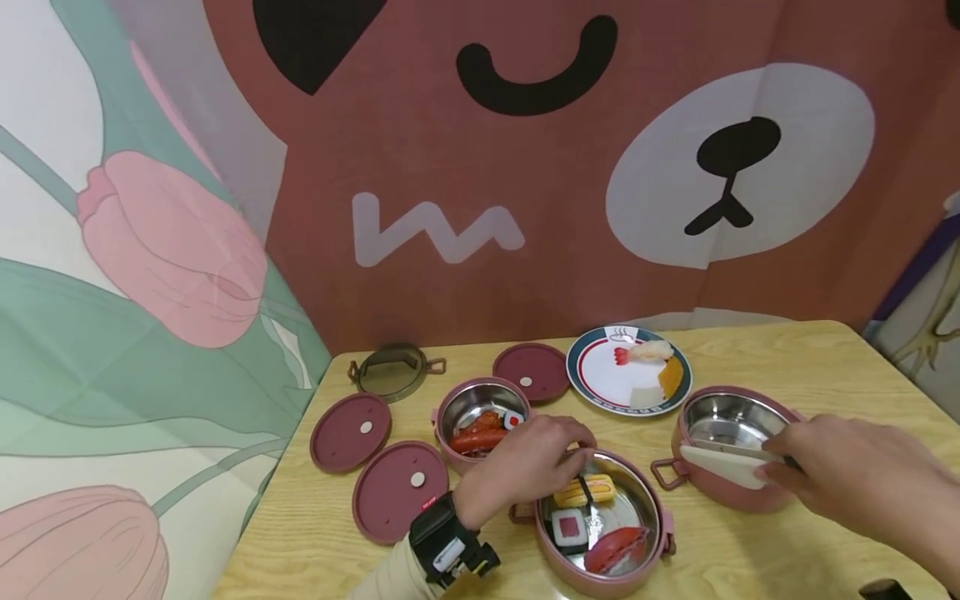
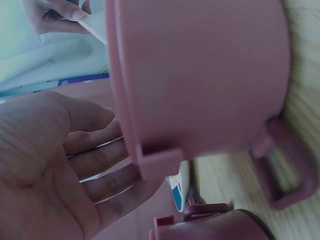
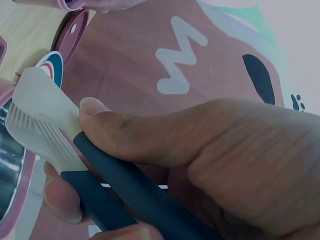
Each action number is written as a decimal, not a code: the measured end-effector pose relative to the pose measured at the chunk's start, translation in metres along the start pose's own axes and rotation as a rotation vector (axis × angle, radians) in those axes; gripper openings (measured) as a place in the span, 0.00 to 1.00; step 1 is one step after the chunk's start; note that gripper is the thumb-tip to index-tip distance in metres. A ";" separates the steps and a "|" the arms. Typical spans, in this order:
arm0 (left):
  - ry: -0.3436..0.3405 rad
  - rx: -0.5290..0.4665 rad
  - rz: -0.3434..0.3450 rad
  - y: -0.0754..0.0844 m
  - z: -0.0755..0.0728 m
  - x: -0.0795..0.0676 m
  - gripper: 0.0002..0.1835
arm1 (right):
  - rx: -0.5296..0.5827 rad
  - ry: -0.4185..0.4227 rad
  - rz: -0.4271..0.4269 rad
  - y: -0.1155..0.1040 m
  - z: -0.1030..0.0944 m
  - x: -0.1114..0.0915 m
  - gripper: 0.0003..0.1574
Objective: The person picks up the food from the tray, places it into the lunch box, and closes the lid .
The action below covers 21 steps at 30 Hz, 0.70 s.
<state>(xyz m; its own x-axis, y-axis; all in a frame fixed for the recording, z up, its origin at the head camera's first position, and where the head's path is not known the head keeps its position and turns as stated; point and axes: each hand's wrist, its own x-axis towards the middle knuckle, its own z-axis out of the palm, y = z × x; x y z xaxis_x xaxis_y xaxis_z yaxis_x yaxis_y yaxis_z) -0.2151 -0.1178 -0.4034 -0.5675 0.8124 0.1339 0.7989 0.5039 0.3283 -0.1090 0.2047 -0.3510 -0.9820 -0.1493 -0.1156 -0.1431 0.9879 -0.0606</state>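
In the head view my left hand [image 1: 525, 467] reaches over the rim of the front pink pot [image 1: 553, 565]. In the left wrist view its fingers extend loosely at the rim, thumb apart. Inside the pot lie a yellow sushi piece [image 1: 573, 493] with a black band, a sushi roll [image 1: 570, 532] and a red sausage-like piece [image 1: 615, 550]. My right hand [image 1: 862, 483] holds tongs [image 3: 42, 97] by their dark blue handles. Their pale heads, one flat and one ribbed, lie close together over the right pink pot [image 1: 761, 500] in the head view.
A smaller pink pot [image 1: 483, 382] holds red food pieces and a roll. Behind, a plate [image 1: 600, 375] carries a shrimp piece [image 1: 648, 352], an orange piece and a white piece. Burgundy lids [image 1: 401, 500] and a glass lid [image 1: 390, 377] lie left and back. A printed curtain [image 1: 555, 233] hangs behind.
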 end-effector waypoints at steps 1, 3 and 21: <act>-0.008 -0.007 0.001 0.000 -0.001 0.000 0.11 | -0.001 0.001 -0.008 -0.002 0.001 0.000 0.13; -0.025 -0.016 0.010 0.001 -0.003 -0.001 0.11 | -0.005 0.021 -0.029 -0.005 0.002 0.000 0.13; -0.162 -0.145 0.067 0.002 -0.002 -0.007 0.09 | 0.042 -0.016 -0.090 -0.052 0.004 0.012 0.12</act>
<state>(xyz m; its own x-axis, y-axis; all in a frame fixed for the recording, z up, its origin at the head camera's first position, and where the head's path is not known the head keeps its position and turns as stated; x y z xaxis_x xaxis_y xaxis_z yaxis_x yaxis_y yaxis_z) -0.2098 -0.1232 -0.4019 -0.4655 0.8850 0.0122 0.7899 0.4092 0.4566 -0.1124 0.1512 -0.3533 -0.9634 -0.2380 -0.1235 -0.2247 0.9679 -0.1128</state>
